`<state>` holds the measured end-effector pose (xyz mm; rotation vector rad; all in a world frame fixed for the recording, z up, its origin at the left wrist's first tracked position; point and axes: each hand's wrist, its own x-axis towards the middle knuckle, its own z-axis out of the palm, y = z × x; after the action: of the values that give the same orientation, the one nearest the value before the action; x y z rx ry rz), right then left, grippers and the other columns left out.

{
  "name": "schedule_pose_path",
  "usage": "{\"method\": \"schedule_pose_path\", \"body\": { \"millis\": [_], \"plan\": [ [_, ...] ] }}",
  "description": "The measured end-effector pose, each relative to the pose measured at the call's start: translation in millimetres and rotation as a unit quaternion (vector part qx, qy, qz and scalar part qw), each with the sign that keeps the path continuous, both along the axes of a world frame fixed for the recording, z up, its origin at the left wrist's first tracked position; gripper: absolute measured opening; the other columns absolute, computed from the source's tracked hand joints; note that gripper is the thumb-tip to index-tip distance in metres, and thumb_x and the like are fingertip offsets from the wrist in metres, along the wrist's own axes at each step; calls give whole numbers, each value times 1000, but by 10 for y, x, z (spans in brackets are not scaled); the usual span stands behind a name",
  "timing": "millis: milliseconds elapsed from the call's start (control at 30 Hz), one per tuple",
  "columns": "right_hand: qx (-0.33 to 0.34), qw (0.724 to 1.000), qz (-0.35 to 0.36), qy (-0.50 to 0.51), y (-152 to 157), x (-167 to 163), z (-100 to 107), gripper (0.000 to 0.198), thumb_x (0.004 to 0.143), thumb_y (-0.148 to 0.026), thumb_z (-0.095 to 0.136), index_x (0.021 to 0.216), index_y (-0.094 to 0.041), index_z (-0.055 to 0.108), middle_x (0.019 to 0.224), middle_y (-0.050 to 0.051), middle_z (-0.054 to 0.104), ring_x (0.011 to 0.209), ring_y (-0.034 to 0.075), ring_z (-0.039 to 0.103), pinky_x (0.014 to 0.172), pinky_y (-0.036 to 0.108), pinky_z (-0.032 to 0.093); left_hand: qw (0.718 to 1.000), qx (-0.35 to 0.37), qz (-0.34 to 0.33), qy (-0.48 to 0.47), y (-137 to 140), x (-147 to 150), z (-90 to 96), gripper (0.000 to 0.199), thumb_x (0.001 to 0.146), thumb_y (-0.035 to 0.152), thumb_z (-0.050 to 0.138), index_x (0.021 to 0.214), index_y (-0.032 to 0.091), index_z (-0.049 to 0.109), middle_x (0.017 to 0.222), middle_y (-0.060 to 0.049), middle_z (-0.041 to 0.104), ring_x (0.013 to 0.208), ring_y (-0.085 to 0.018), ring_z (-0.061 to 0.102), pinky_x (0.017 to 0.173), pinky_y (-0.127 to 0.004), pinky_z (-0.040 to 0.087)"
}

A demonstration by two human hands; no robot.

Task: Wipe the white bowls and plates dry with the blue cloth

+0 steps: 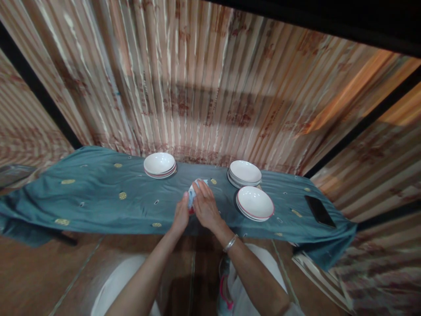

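A small white-and-blue piece (191, 197), soft-looking like a cloth, is between my two hands over the front middle of the table. My left hand (180, 215) grips it from the left, thumb pointing up. My right hand (206, 205) lies over it from the right, fingers bent together around it. A bit of red (191, 211) shows below it between my palms; what it belongs to is hidden. To the right of my hands stands a stack of white bowls with red rims (255, 202). Behind that is another stack of white bowls with dark rims (245, 172).
A third stack of white bowls (159, 163) stands at the back left. A black phone-like slab (319, 210) lies at the right end. The teal patterned cloth (98, 197) covers the table. Dark poles (365, 118) and a striped curtain (204, 87) enclose it.
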<state>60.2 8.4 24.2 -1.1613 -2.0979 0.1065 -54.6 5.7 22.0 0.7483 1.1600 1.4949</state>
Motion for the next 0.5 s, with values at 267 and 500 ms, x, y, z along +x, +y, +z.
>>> {"method": "schedule_pose_path", "body": {
  "millis": [267,500],
  "plan": [
    [-76,983,-17,166,266,172,24,52,99,-34,28,140,-13,52,147,13,51,142,20,40,120,42,30,999,1,-49,-6,7,6,-44,25,82,29,67,63,15,71,57,-2,64,56,-16,53,57,-24,42],
    [-201,898,-49,388,525,266,-206,42,91,-41,40,113,-20,69,116,7,72,116,21,62,106,38,46,999,5,-51,-10,52,-39,-145,28,78,37,71,64,13,71,55,-2,63,53,-15,54,54,-24,42]
  ]
}}
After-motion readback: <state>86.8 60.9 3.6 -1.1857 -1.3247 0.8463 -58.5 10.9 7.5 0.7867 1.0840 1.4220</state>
